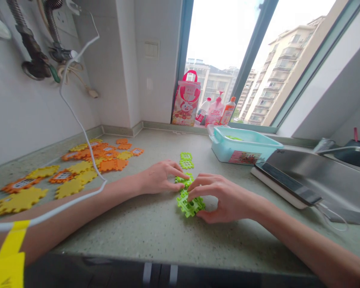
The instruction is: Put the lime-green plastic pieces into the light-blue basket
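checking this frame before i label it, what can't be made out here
Head view only:
- The green puzzle pieces are partly covered by the right hand and left hand; how they join under the fingers is hidden.
- Inside of the teal box: its wall hides all but a bit of green.
- Labels on the bottles by the window are too small to read.
- Print on the orange tiles is too small.
- The sink runs off the right edge.

Bare forearms, yellow band [13, 244] and white cable [77, 196] on left arm
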The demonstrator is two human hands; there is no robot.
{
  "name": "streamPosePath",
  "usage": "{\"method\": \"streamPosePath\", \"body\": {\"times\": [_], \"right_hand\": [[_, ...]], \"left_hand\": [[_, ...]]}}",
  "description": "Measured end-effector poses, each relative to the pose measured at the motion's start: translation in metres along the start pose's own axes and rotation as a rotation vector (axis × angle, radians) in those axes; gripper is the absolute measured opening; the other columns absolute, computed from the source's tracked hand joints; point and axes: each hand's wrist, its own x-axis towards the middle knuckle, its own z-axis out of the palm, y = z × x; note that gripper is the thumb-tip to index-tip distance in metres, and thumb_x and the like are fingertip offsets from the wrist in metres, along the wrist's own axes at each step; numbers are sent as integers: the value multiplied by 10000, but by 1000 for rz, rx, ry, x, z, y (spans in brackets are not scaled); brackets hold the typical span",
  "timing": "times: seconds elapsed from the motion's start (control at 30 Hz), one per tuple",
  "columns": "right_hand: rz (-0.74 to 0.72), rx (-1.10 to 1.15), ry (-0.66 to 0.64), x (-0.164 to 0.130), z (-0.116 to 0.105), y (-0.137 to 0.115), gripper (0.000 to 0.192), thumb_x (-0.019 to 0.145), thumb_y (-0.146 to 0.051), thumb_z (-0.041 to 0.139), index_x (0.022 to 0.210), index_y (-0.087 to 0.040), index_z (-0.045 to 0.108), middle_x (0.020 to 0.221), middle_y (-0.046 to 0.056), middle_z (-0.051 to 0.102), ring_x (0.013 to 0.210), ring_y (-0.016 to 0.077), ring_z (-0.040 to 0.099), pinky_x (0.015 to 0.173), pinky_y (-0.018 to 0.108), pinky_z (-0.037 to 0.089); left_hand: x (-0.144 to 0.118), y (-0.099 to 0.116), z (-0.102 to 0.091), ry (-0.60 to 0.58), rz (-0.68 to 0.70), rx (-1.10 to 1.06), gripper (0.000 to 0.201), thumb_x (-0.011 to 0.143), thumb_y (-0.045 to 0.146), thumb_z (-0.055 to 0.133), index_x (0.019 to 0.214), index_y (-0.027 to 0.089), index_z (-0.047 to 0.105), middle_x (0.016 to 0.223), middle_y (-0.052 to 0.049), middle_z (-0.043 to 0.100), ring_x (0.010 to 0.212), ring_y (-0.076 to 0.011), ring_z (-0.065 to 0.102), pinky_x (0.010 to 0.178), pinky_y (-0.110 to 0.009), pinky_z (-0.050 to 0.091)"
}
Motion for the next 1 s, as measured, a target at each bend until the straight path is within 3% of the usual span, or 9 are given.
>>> {"method": "streamPosePath", "body": {"times": [0.6,0.83,1.0], "right_hand": [[-62,125,-8,6,7,-8,344,804,-193,770,1141,-262,746,1083,56,775,1009,218,709,949,358,552],[-77,165,-4,5,13,-13,318,798,-271,803,1113,-256,757,1057,53,766,928,200,700,858,331,564],[-86,101,22,6,13,-10,309,791,-276,828,1089,-247,751,1052,61,749,1007,230,672,962,391,543]], "left_hand": [[4,-14,-8,18,-33,91,302,855,285,776,1152,270,830,1157,-33,787,1069,-206,708,1043,-299,485],[-5,-35,-19,77,-121,192,320,889,288,716,1190,257,821,1212,-49,776,1083,-223,706,1039,-326,495],[-13,-33,-22,26,-54,103,320,906,304,722,1212,278,811,1228,-50,758,1123,-212,691,1074,-312,469]]}}
